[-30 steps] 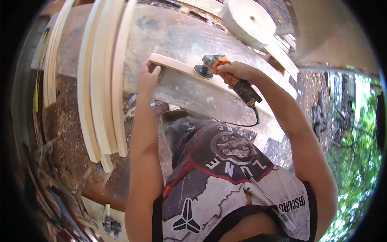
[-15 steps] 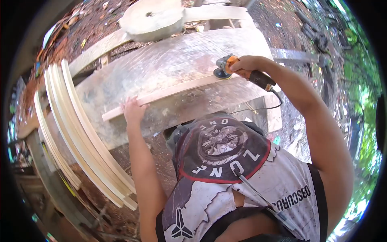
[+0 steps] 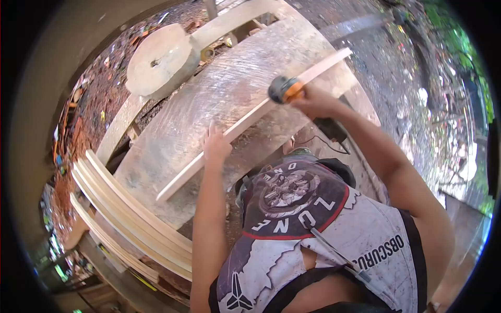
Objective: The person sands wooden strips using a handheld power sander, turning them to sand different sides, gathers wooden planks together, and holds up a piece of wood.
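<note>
A long, narrow wooden strip lies diagonally across a worn wooden work board. My left hand is closed over the strip left of its middle, some fingers reaching across the far edge. My right hand grips an orange and black angle grinder. The grinder's round head is over the strip, right of the middle; its disc is hidden from above, so I cannot tell whether it touches the wood. A cord hangs from the grinder's dark rear end.
Several pale wooden strips rest side by side at the left end of the board. Beyond the board's far edge sits a thick round wood slab on a curved timber. Chips and debris litter the ground.
The view has turned, so the strip slants more steeply. My left hand has shifted along the strip away from its near left end. The grinder has moved back along it, baring the far end.
</note>
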`<state>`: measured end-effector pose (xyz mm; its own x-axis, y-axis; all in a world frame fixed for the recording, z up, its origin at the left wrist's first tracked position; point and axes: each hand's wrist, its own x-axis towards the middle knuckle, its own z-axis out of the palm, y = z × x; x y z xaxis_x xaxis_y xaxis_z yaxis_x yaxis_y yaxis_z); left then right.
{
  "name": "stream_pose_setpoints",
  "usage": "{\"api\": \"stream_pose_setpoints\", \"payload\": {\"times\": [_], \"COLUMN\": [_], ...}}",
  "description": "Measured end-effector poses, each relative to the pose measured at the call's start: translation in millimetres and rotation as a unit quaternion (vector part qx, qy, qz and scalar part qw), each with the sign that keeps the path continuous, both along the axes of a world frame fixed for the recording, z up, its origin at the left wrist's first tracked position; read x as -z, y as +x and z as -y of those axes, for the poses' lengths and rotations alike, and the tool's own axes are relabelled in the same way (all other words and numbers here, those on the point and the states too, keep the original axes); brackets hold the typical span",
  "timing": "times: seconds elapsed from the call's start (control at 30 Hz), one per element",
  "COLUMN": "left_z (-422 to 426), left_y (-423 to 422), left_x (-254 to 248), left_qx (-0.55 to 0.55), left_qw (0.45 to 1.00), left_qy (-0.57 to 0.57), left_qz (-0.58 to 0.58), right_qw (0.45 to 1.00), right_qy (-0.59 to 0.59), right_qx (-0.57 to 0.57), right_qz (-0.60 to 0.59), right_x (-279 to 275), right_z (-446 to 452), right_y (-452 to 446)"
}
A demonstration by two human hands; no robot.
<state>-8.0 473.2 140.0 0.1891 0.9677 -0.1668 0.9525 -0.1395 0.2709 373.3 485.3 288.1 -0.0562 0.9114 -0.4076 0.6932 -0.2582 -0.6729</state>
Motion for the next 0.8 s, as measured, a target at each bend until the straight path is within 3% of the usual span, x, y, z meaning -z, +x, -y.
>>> {"api": "stream_pose_setpoints", "payload": {"times": [0.13, 0.37, 0.53, 0.67, 0.7, 0.73, 0.77, 0.8], "left_z": [20.8, 26.8, 26.9, 26.0, 25.9, 25.1, 24.5, 24.6], "left_y": [18.8, 17.6, 22.0, 18.1, 20.8, 22.9, 23.3, 23.4], "left_x": [-33.3, -22.1, -24.7, -17.3, -18.5, -19.8, -19.5, -17.9], "left_qx": [-0.004, 0.003, -0.020, -0.021, -0.026, -0.031, -0.029, -0.021], "left_qw": [0.995, 0.998, 0.994, 0.995, 0.994, 0.994, 0.994, 0.994], "left_qy": [-0.096, -0.029, -0.051, -0.048, -0.047, -0.046, -0.046, -0.033], "left_qz": [-0.027, -0.055, -0.097, -0.088, -0.092, -0.096, -0.100, -0.101], "right_qw": [0.997, 0.994, 0.998, 0.985, 0.982, 0.987, 0.973, 0.980], "right_qy": [-0.047, -0.081, -0.047, -0.028, -0.053, -0.008, -0.064, -0.008], "right_qx": [-0.057, -0.070, 0.027, 0.158, 0.144, 0.150, 0.194, 0.185], "right_qz": [0.015, 0.031, 0.016, 0.059, 0.115, 0.057, 0.107, 0.075], "right_x": [-14.8, -8.0, -16.4, 22.3, 1.8, 20.9, 10.3, 7.3], "right_z": [38.6, 46.4, 21.3, -2.9, -13.0, -19.0, -28.0, -32.1], "right_y": [-67.9, -66.1, 39.9, 142.2, 160.4, 192.4, 208.2, 225.9]}}
